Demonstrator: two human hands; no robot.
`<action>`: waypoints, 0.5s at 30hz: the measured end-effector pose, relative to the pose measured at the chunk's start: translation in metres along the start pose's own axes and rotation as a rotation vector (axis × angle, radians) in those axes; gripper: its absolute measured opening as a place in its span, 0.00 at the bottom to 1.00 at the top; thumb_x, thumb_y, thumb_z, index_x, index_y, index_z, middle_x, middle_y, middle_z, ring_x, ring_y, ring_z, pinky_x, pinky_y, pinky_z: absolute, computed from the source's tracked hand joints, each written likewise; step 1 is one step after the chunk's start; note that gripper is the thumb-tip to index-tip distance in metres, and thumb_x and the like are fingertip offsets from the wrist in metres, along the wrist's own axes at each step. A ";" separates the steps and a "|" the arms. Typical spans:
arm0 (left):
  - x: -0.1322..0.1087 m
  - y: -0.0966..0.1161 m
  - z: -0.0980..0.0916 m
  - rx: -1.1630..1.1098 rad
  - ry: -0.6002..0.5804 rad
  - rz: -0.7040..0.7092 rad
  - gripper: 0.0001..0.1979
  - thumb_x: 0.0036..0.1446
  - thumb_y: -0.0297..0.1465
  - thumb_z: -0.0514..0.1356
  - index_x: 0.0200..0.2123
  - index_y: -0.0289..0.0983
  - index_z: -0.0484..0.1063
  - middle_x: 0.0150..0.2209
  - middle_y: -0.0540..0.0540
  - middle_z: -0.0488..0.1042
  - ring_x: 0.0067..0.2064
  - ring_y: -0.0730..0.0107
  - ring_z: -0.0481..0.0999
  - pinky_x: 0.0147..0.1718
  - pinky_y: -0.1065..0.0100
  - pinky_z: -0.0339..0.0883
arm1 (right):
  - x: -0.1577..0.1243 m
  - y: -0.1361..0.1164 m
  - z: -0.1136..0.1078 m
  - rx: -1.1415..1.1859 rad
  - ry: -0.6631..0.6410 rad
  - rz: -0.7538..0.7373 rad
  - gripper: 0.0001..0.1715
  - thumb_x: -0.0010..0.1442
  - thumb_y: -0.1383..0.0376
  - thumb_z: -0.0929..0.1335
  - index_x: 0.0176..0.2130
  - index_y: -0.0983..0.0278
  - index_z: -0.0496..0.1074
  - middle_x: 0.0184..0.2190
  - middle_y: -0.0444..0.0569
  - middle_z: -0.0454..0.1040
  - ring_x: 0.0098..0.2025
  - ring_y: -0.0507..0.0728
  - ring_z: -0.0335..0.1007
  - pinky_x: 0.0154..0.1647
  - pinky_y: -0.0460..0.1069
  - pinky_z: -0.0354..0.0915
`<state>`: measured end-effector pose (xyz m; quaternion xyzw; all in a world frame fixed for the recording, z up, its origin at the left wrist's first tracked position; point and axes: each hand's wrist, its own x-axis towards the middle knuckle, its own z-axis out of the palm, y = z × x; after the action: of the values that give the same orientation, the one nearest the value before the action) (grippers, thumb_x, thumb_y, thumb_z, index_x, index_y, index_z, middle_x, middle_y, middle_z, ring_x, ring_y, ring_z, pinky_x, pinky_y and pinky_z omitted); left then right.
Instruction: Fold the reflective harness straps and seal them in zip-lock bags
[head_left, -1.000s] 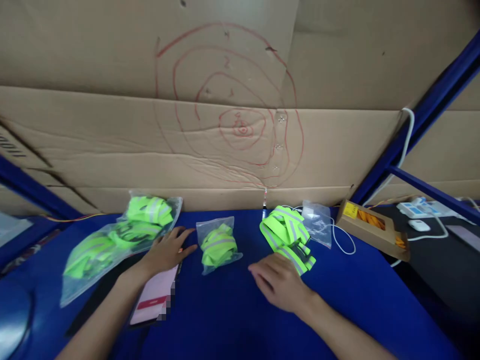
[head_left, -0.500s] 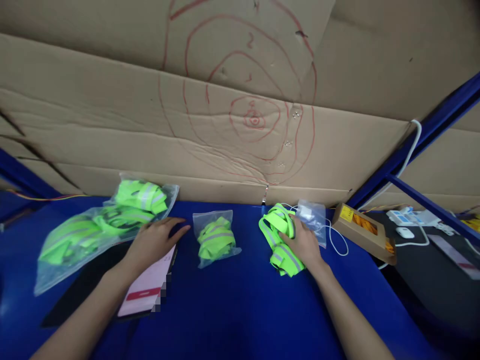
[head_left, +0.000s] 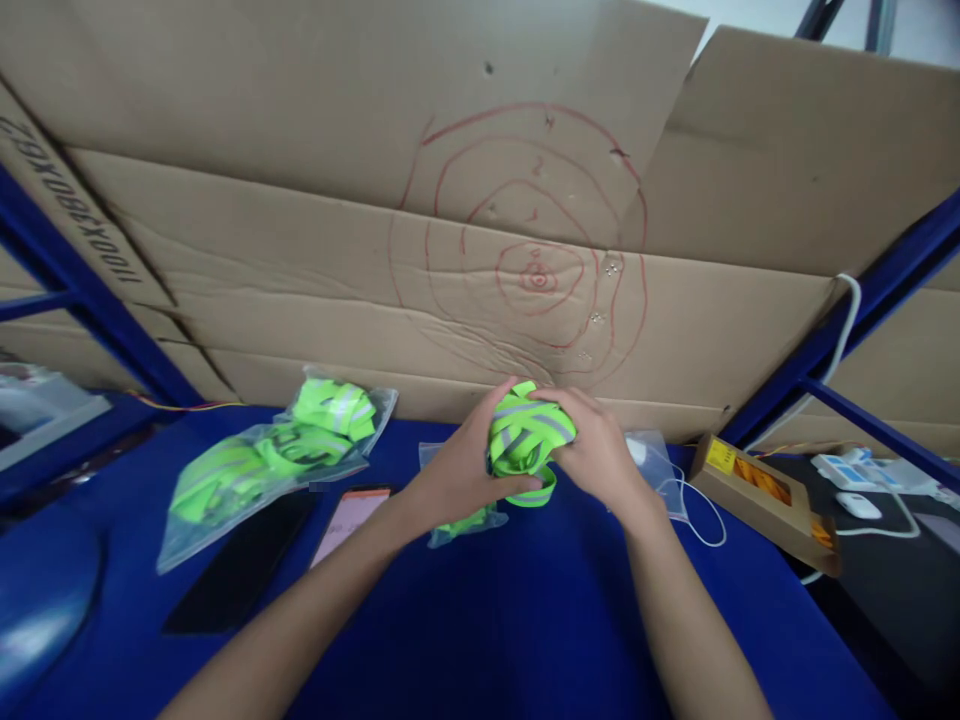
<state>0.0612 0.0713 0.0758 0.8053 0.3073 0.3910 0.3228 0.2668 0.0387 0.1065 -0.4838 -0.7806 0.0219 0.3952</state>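
Both hands hold a bunched neon-green reflective strap (head_left: 531, 432) with silver stripes above the middle of the blue table. My left hand (head_left: 463, 462) wraps its left side, with the thumb underneath. Against its right and upper side, my right hand (head_left: 600, 445) presses with curled fingers. A loop of the strap hangs below the bundle. Partly hidden behind my left hand is a small clear bag (head_left: 466, 524) with more green strap in it. A larger clear zip bag (head_left: 281, 450) of similar straps lies to the left.
A phone (head_left: 346, 525) with a lit screen lies beside a flat black object (head_left: 236, 570). Rightward are a clear plastic bag (head_left: 654, 470), a white cable (head_left: 712, 541) and a cardboard box (head_left: 769, 505) with orange contents. A cardboard wall (head_left: 337, 300) with red rings stands behind.
My right hand has lifted the strap from the table and brought it leftward. My left hand has come from beside the phone to grip it too. The camera view has shifted.
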 end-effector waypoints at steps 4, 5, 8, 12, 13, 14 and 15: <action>0.008 -0.006 0.005 -0.142 0.082 -0.064 0.30 0.49 0.27 0.68 0.57 0.39 0.68 0.53 0.44 0.76 0.52 0.58 0.76 0.54 0.60 0.68 | -0.006 -0.012 0.008 0.066 -0.028 -0.084 0.44 0.56 0.76 0.68 0.67 0.53 0.59 0.67 0.53 0.58 0.70 0.63 0.54 0.67 0.61 0.59; 0.010 -0.008 0.002 -0.239 0.147 -0.076 0.25 0.50 0.26 0.67 0.53 0.38 0.71 0.51 0.46 0.77 0.51 0.60 0.76 0.52 0.63 0.68 | -0.008 -0.010 0.009 0.068 -0.012 -0.053 0.47 0.57 0.72 0.71 0.69 0.52 0.54 0.70 0.54 0.51 0.73 0.64 0.48 0.69 0.63 0.55; 0.014 -0.012 -0.004 -0.651 0.343 -0.203 0.17 0.51 0.29 0.68 0.45 0.38 0.74 0.43 0.49 0.79 0.42 0.67 0.78 0.40 0.72 0.70 | -0.013 0.002 0.013 0.137 -0.035 0.085 0.64 0.54 0.57 0.77 0.73 0.52 0.38 0.74 0.55 0.40 0.75 0.68 0.38 0.72 0.67 0.49; 0.019 -0.008 -0.010 -1.089 0.396 -0.403 0.12 0.52 0.34 0.68 0.40 0.37 0.76 0.36 0.48 0.80 0.34 0.68 0.78 0.31 0.72 0.71 | -0.015 0.021 0.027 0.405 -0.417 0.180 0.58 0.55 0.55 0.77 0.72 0.55 0.46 0.68 0.55 0.61 0.67 0.66 0.61 0.66 0.64 0.62; 0.019 -0.006 -0.011 -1.142 0.388 -0.417 0.12 0.53 0.34 0.67 0.40 0.36 0.77 0.36 0.46 0.81 0.35 0.66 0.79 0.32 0.71 0.73 | -0.014 0.025 0.030 0.461 -0.507 0.194 0.51 0.56 0.55 0.76 0.70 0.56 0.54 0.63 0.53 0.68 0.62 0.65 0.67 0.63 0.62 0.66; 0.019 -0.006 -0.013 -1.184 0.374 -0.424 0.11 0.55 0.34 0.66 0.40 0.35 0.78 0.37 0.45 0.81 0.36 0.64 0.80 0.32 0.70 0.74 | -0.014 0.029 0.031 0.509 -0.571 0.215 0.44 0.56 0.55 0.76 0.67 0.57 0.61 0.59 0.52 0.72 0.59 0.65 0.71 0.60 0.61 0.69; 0.019 -0.005 -0.015 -1.217 0.359 -0.427 0.11 0.56 0.34 0.64 0.40 0.34 0.78 0.37 0.44 0.82 0.36 0.63 0.80 0.32 0.69 0.74 | -0.014 0.034 0.030 0.552 -0.619 0.242 0.39 0.56 0.55 0.76 0.64 0.57 0.65 0.56 0.50 0.75 0.56 0.64 0.73 0.57 0.59 0.71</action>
<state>0.0572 0.0932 0.0879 0.3233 0.2336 0.5500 0.7337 0.2757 0.0563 0.0637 -0.4186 -0.7649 0.4199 0.2518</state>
